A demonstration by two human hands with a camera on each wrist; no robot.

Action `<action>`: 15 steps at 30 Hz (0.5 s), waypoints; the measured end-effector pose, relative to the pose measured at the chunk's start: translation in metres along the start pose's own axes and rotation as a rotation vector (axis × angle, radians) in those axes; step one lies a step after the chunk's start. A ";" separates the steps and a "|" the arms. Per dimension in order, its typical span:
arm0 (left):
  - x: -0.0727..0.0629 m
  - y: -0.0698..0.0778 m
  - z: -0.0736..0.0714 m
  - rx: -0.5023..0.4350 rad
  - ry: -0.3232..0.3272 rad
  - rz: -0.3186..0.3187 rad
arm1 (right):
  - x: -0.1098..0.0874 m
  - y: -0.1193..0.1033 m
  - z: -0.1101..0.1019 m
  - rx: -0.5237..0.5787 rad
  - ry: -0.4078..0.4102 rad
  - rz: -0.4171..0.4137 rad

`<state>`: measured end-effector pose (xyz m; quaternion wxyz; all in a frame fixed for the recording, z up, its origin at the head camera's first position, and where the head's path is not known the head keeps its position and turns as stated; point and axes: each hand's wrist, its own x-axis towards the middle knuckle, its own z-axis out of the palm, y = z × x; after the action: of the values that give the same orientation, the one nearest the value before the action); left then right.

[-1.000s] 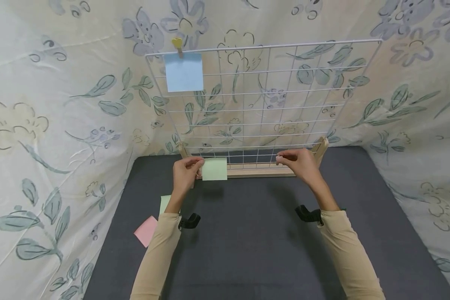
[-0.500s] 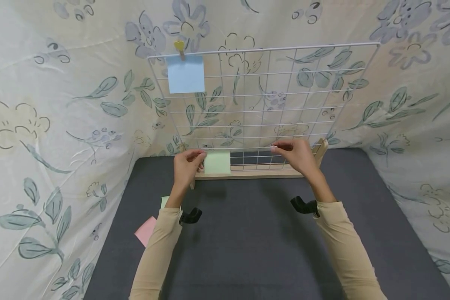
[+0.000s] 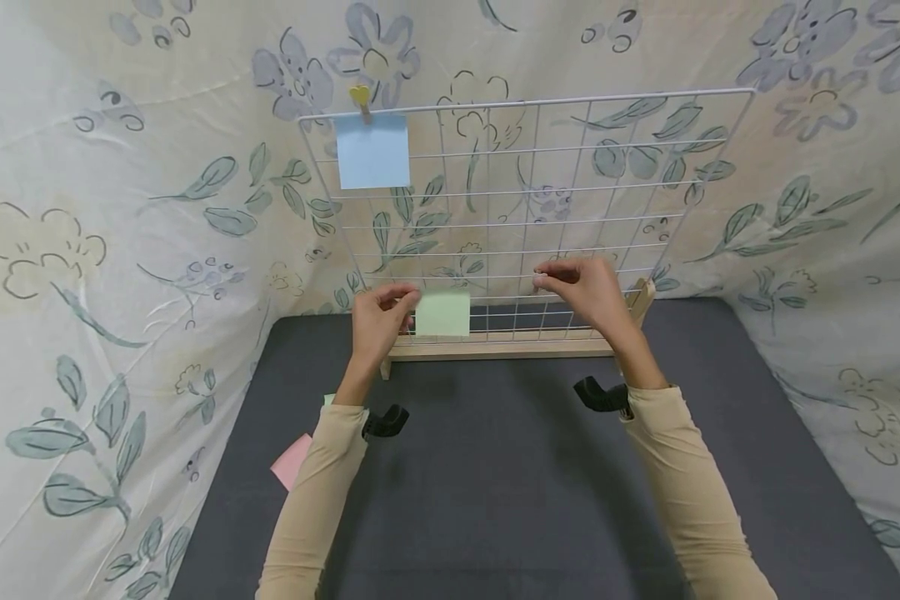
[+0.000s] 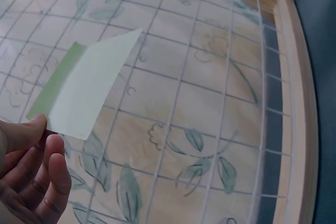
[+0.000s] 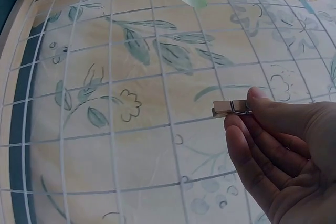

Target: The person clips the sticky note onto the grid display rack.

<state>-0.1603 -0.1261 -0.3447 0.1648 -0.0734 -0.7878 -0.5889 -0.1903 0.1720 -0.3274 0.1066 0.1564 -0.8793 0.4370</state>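
Note:
My left hand [image 3: 381, 323] pinches a light green sticky note [image 3: 444, 313] by its left side, between thumb and fingers. In the left wrist view the note [image 4: 93, 87] stands tilted in front of the wire grid. My right hand [image 3: 587, 292] holds a small wooden clothespin [image 5: 230, 107] by one end, its other end pointing toward the grid in the right wrist view. Both hands are in front of the lower part of the white wire grid panel [image 3: 526, 190]. A blue note [image 3: 373, 152] hangs at the grid's upper left under a clothespin with a yellow heart [image 3: 360, 96].
The grid stands in a wooden base [image 3: 495, 348] on a dark table [image 3: 487, 483]. A pink note [image 3: 291, 460] and another green note [image 3: 328, 400] lie by the left sleeve, partly covered. Floral cloth [image 3: 157, 208] hangs behind and at the sides.
Both hands have risen along the grid, the left with the green note shifting slightly right, the right with the clothespin shifting left. The gap between them has narrowed.

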 end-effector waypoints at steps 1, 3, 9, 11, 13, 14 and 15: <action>-0.001 0.007 0.000 0.008 0.000 0.013 | 0.001 -0.002 -0.001 0.009 0.004 0.000; -0.002 0.016 0.000 0.011 0.001 0.028 | 0.004 -0.006 -0.002 0.017 0.013 -0.003; 0.003 0.032 0.004 0.001 0.008 0.061 | 0.013 -0.020 -0.006 0.030 0.029 -0.012; 0.005 0.035 0.005 -0.002 0.009 0.079 | 0.016 -0.025 -0.007 0.043 0.030 -0.019; 0.006 0.038 0.007 -0.008 0.010 0.098 | 0.018 -0.029 -0.008 0.056 0.033 -0.027; 0.006 0.039 0.007 -0.010 0.007 0.109 | 0.019 -0.031 -0.008 0.061 0.034 -0.031; 0.007 0.041 0.008 -0.011 0.005 0.124 | 0.020 -0.033 -0.009 0.067 0.036 -0.040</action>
<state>-0.1554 -0.1070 -0.3077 0.2023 -0.1214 -0.7782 -0.5821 -0.1958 0.1565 -0.2914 0.1257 0.1694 -0.8590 0.4666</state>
